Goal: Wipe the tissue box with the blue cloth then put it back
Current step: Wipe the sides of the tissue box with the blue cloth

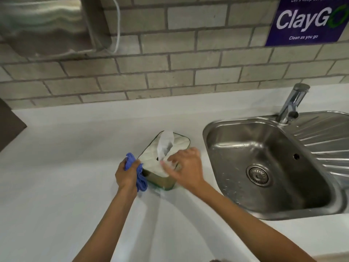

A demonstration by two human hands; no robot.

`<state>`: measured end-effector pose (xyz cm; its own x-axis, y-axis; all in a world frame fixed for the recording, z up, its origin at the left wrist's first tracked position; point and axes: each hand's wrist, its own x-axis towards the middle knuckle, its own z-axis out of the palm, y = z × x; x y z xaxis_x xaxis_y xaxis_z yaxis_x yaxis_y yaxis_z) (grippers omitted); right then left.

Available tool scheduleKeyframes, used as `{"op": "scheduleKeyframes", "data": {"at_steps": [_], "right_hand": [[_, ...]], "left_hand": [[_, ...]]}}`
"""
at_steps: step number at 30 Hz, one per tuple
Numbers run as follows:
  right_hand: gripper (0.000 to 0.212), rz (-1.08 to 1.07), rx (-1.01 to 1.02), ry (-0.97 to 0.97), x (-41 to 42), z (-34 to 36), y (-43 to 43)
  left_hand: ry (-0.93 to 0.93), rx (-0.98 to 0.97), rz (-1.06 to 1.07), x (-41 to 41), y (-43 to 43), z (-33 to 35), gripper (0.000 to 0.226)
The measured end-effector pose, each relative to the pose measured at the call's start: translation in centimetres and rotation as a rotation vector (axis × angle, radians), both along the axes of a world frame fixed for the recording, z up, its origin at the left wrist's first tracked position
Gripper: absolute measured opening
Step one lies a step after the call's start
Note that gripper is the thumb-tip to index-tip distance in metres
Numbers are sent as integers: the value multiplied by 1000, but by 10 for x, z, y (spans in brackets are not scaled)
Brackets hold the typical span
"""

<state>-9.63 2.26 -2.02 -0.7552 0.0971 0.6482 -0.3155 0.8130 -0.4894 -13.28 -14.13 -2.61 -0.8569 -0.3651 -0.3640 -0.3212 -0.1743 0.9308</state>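
The tissue box (pixel 151 159) stands on the white counter (pixel 66 167), pale on top with green edging and a white tissue (pixel 165 143) sticking up from its slot. My left hand (pixel 126 173) is shut on the bunched blue cloth (pixel 140 177), which presses against the box's near left side. My right hand (pixel 186 167) rests on the near right corner of the box's top, fingers spread over it and touching the base of the tissue. The front wall of the box shows between my two hands.
A steel sink (pixel 264 167) with a drain and ribbed drainer lies right of the box, a tap (pixel 292 103) behind it. A brick wall (pixel 170 63) rises behind, with a steel dispenser (pixel 47 25) at top left and a purple sign (pixel 309 19) at top right.
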Motion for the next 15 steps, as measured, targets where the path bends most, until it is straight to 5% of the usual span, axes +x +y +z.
{"op": "scheduleKeyframes", "data": {"at_steps": [4,8,15], "right_hand": [[32,-161,-581,-345,-33,7,60],[56,37,-861,-756,-52,-17,86],[58,67,-916,-698,-27,-37,90]], "left_hand": [[22,-25,-54,-12,4,-1,44],[41,-71,-54,-28,14,1,44],[55,-18,-72,-43,25,1,11]]}}
